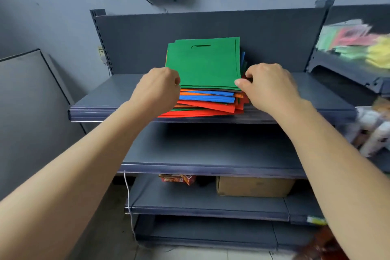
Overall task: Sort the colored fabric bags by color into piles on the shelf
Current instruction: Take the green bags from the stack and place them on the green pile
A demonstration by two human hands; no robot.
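Our pile (207,101) of bags sits in the middle of the top shelf (105,95), close to the front edge; the green bag (203,63) lies flat on top, with its handle slot at the far side; under it we see blue, orange and red bags, a bit crooked, and some red ones poke out at the front. Our left hand (157,86) is at the near left corner of the green bag with its fingers curled in; we cannot tell if it has hold of the bag. Our right hand (267,85) pinches the near right corner of the green bag between thumb and curled fingers. Two shelves down sit a brown box (254,186) and a red packet (178,179); they are apart.
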